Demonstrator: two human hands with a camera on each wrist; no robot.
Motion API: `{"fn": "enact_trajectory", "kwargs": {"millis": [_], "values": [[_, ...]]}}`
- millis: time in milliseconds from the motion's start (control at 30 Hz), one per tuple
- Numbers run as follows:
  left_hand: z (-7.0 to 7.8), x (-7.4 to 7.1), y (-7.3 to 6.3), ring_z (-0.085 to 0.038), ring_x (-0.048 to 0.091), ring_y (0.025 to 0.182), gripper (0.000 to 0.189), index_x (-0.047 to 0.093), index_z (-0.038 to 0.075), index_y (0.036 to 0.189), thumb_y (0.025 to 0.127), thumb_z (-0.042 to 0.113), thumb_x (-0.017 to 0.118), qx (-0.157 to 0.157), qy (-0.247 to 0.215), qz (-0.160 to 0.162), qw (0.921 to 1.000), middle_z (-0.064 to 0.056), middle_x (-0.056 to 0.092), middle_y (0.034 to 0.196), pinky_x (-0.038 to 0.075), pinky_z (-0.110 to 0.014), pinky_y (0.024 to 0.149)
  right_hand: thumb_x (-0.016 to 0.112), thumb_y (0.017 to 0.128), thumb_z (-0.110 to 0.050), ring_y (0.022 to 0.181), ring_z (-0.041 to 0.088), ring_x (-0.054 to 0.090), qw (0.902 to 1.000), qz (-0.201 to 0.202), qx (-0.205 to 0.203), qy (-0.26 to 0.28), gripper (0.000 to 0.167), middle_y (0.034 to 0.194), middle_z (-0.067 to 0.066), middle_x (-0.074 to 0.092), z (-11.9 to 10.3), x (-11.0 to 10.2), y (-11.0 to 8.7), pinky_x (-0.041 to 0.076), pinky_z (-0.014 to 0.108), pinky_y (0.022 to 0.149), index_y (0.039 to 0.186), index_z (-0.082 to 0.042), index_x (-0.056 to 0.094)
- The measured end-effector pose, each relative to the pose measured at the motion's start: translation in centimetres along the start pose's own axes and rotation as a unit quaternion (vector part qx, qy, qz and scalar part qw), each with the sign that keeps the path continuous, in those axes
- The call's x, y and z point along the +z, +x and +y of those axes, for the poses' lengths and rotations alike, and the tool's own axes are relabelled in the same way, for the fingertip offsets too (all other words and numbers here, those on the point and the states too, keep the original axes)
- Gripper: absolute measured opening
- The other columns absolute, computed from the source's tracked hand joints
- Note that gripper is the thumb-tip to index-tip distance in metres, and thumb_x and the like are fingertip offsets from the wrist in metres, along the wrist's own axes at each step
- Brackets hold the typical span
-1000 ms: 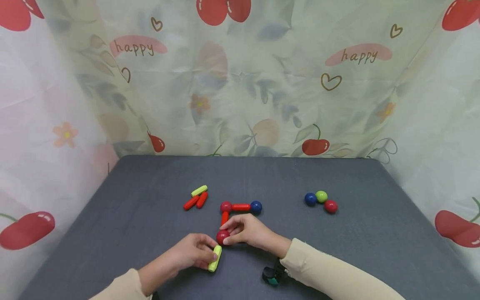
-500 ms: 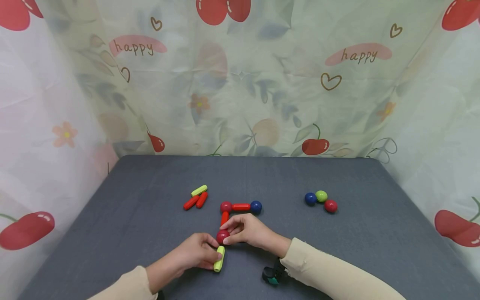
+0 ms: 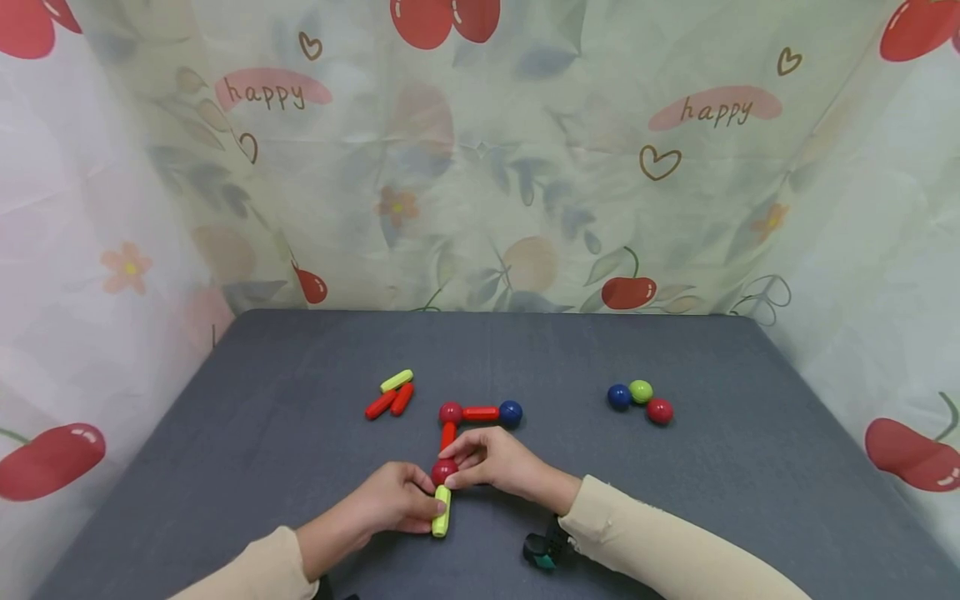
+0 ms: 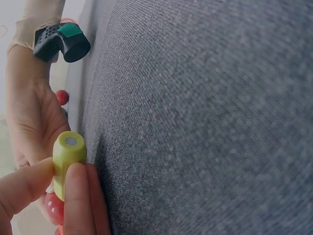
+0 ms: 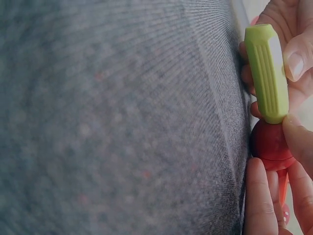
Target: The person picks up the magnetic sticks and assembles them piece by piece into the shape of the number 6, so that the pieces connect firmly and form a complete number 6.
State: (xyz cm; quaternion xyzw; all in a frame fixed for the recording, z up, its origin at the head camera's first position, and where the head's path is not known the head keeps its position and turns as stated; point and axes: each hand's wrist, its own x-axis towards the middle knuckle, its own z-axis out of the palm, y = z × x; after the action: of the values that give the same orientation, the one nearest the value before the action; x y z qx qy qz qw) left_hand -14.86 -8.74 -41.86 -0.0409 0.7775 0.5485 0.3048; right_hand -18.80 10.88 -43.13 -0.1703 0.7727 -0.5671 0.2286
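My left hand (image 3: pixel 396 500) pinches a yellow-green magnetic rod (image 3: pixel 442 511) between thumb and fingers. In the left wrist view, the rod's near end shows a grey metal disc (image 4: pixel 71 141). Its far end meets a red ball (image 5: pixel 270 142), as the right wrist view shows. My right hand (image 3: pixel 501 467) holds that ball between thumb and fingers. From the ball a red rod (image 3: pixel 448 436) runs back to a second red ball (image 3: pixel 451 413). Another red rod (image 3: pixel 481 413) leads from there right to a blue ball (image 3: pixel 511 413), forming a corner shape on the table.
On the dark grey table (image 3: pixel 300 358), a loose yellow-green rod (image 3: pixel 397 381) lies against two red rods (image 3: pixel 381 404) at back left. Farther right sit a blue ball (image 3: pixel 618 397), a green ball (image 3: pixel 641 392) and a red ball (image 3: pixel 659 411). A patterned curtain (image 3: pixel 480 167) hangs behind.
My left hand has shifted slightly right and forward, bringing the yellow-green rod straight under the red ball and up against it. The right hand has stayed on the ball.
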Motion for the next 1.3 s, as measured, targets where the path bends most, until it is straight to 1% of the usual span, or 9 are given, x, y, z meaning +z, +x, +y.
{"fn": "enact_trajectory", "kwargs": {"millis": [267,600,867,1000,1133,1233,1300], "values": [[-0.1,-0.2,0.0,-0.01,0.064,0.065,0.027,0.056,-0.002,0.098,0.082,0.005,0.075,0.003,-0.01,-0.008,0.9999,-0.006,0.066,0.078,0.059,-0.029,0.066,0.079,0.079,-0.005,0.077,0.011,0.063,1.0,0.001,0.0,0.0,0.029,0.094,0.007,0.071,-0.1,0.1,0.0,0.054,0.022,0.07,0.107,-0.003,0.071],[-0.3,-0.1,-0.2,-0.01,0.064,0.065,0.027,0.055,-0.003,0.098,0.081,0.005,0.075,0.009,-0.019,-0.007,0.9998,-0.006,0.065,0.078,0.059,-0.03,0.066,0.079,0.079,-0.004,0.077,0.011,0.064,1.0,-0.003,-0.001,0.005,0.03,0.094,0.007,0.071,0.0,0.1,0.1,0.055,0.022,0.071,0.107,-0.002,0.07],[-0.2,-0.1,-0.1,-0.011,0.064,0.066,0.027,0.056,-0.001,0.099,0.082,0.007,0.076,-0.006,-0.012,0.0,0.9999,-0.006,0.067,0.079,0.059,-0.031,0.068,0.079,0.079,-0.004,0.077,0.012,0.062,1.0,-0.002,0.0,-0.001,0.029,0.093,0.005,0.069,-0.3,0.1,0.0,0.054,0.022,0.07,0.106,-0.003,0.069],[0.0,-0.1,-0.1,-0.011,0.064,0.067,0.028,0.056,-0.001,0.099,0.081,0.008,0.076,-0.009,-0.013,-0.002,0.9999,-0.006,0.067,0.08,0.059,-0.03,0.068,0.079,0.079,-0.005,0.079,0.013,0.063,0.9998,0.002,-0.005,-0.017,0.029,0.093,0.006,0.067,-0.6,0.1,-0.2,0.054,0.023,0.071,0.106,-0.004,0.069],[-0.1,-0.2,-0.1,-0.01,0.064,0.068,0.029,0.056,-0.001,0.099,0.081,0.008,0.076,-0.008,-0.016,-0.003,0.9998,-0.006,0.067,0.081,0.059,-0.03,0.067,0.08,0.079,-0.009,0.083,0.015,0.065,0.999,0.013,0.004,-0.042,0.03,0.097,0.009,0.064,-1.1,-0.2,-0.7,0.056,0.027,0.074,0.106,-0.007,0.067],[-0.1,-0.2,-0.1,-0.011,0.064,0.068,0.029,0.056,-0.001,0.099,0.081,0.008,0.077,-0.007,-0.018,-0.001,0.9998,-0.007,0.067,0.082,0.059,-0.03,0.068,0.08,0.079,-0.012,0.086,0.016,0.066,0.9975,0.026,0.01,-0.065,0.033,0.102,0.011,0.063,-1.6,-0.8,-1.3,0.057,0.03,0.074,0.109,-0.009,0.065],[-0.1,-0.1,-0.1,-0.011,0.065,0.067,0.029,0.056,-0.001,0.099,0.081,0.008,0.077,-0.008,-0.019,0.0,0.9998,-0.007,0.067,0.082,0.059,-0.031,0.068,0.08,0.08,-0.015,0.087,0.016,0.067,0.9956,0.038,0.006,-0.086,0.036,0.105,0.012,0.063,-1.9,-1.4,-1.7,0.057,0.03,0.074,0.111,-0.008,0.064]]}}
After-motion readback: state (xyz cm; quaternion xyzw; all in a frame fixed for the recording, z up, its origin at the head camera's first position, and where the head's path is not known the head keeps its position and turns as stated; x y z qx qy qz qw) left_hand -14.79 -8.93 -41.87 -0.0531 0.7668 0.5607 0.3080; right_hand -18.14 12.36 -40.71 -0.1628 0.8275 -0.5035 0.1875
